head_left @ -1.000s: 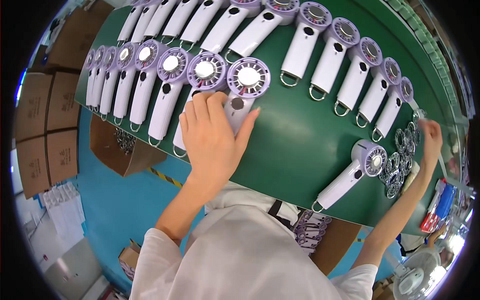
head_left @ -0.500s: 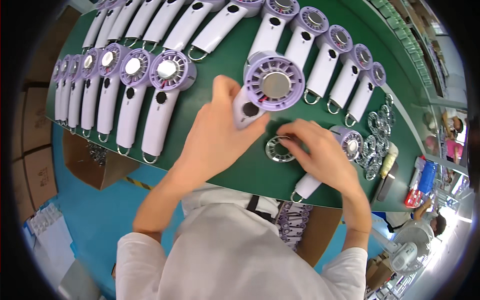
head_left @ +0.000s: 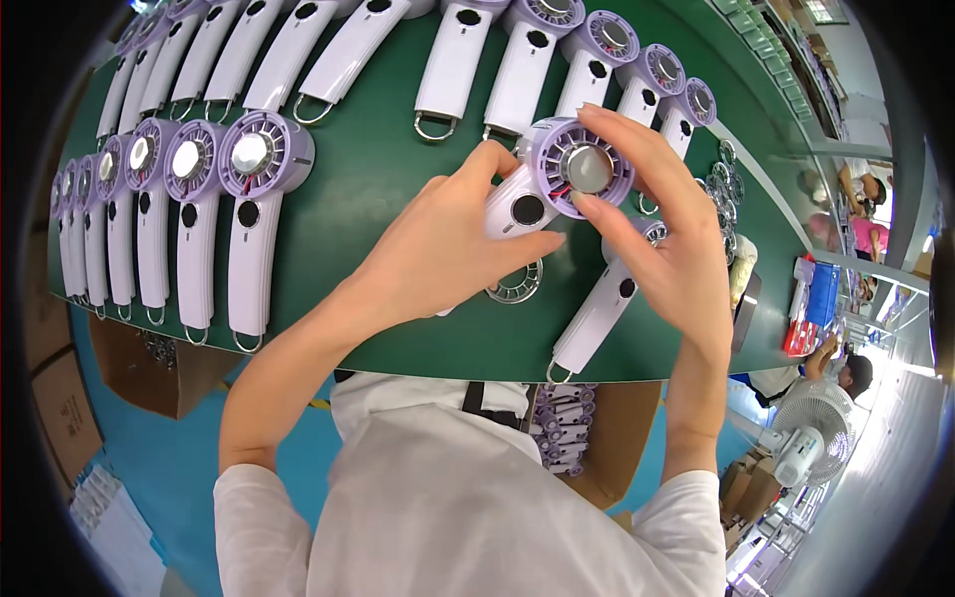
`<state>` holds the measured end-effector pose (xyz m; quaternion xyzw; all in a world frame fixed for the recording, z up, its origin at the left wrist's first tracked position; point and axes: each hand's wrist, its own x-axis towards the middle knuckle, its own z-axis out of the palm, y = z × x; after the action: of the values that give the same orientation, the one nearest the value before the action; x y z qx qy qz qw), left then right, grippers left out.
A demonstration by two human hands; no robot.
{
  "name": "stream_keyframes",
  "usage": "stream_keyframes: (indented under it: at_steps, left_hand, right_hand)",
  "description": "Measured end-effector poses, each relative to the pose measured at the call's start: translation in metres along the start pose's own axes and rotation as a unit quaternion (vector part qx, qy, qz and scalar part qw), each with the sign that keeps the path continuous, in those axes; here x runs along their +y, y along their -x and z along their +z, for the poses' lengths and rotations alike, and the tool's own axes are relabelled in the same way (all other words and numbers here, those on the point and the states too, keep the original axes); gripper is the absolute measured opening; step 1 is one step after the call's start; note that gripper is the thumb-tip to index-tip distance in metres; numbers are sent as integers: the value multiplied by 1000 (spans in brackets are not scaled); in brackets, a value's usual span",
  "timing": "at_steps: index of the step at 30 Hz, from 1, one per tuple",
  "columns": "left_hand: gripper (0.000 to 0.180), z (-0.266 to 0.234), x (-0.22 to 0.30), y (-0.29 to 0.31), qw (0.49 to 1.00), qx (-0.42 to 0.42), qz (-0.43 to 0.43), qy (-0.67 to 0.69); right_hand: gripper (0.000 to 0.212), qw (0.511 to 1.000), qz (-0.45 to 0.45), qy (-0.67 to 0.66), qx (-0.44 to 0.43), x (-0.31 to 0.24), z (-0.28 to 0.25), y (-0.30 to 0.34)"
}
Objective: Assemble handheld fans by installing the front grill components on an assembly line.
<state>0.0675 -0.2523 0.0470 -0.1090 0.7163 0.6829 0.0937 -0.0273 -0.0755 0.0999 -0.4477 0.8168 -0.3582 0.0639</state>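
A white and lavender handheld fan (head_left: 589, 169), with a round silver disc at the centre of its head, is raised above the green table (head_left: 398, 343). My left hand (head_left: 428, 244) holds it by the handle, just below the head. The thumb and fingers of my right hand (head_left: 681, 244) close round the far and near rim of the head. Under my left thumb, a shiny slotted metal ring (head_left: 521, 295) lies on the table. Another handheld fan (head_left: 595, 320) lies beside my right hand, its head partly hidden by that hand.
Two rows of handheld fans (head_left: 249, 269) cover the left and far table. Several chrome rings (head_left: 724, 189) are heaped at right, near a blue and red container (head_left: 822, 294). Cardboard boxes (head_left: 184, 383) stand below the table edge. Other people and a standing fan (head_left: 801, 448) are further right.
My right hand has left the metal ring and moved up to the held fan's head. The fan has shifted slightly right in my left hand. The view has also shifted.
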Motion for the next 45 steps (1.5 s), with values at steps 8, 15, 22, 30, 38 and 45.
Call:
stream_keyframes:
  at_steps: [8, 15, 22, 30, 38, 45]
  left_hand:
    - [45, -1, -9, 2, 1000, 12, 19, 11]
    - [47, 3, -10, 6, 999, 34, 20, 20]
    - [49, 11, -15, 8, 995, 72, 62, 7]
    - [47, 2, -17, 5, 990, 113, 81, 12]
    - [43, -5, -21, -4, 982, 115, 34, 147]
    - [43, -5, -26, -6, 981, 106, 32, 158]
  right_hand:
    - [47, 999, 19, -39, 10, -2, 11, -4]
    - [52, 991, 55, -118, 43, -6, 25, -4]
    - [60, 951, 68, -284, 102, -3, 48, -1]
    - [68, 995, 54, -66, 59, -5, 36, -8]
    - [31, 972, 101, 190, -97, 2, 55, 51]
    - [28, 958, 189, -206, -66, -1, 36, 39]
